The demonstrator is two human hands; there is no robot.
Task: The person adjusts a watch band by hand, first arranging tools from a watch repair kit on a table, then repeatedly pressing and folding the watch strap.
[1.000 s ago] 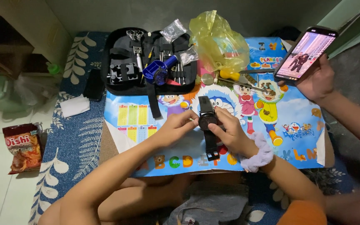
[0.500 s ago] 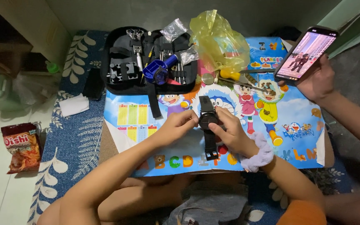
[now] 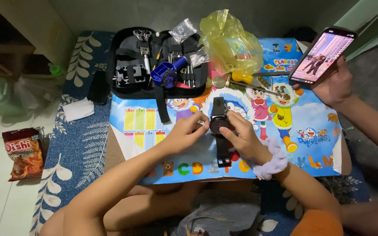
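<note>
Red-orange snack packet [image 3: 24, 153] lying at left edge on pale floor; lit phone screen [image 3: 323, 56] glowing pink, upper right; crumpled yellow plastic bag [image 3: 230, 41] sitting top centre.

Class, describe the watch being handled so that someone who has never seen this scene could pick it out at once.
On the colourful cartoon mat, below the open black tool case, the left hand and right hand meet. Between them lies the black wristwatch, its strap running up and down. It is the only dark, round-faced thing on the mat's middle.
</note>
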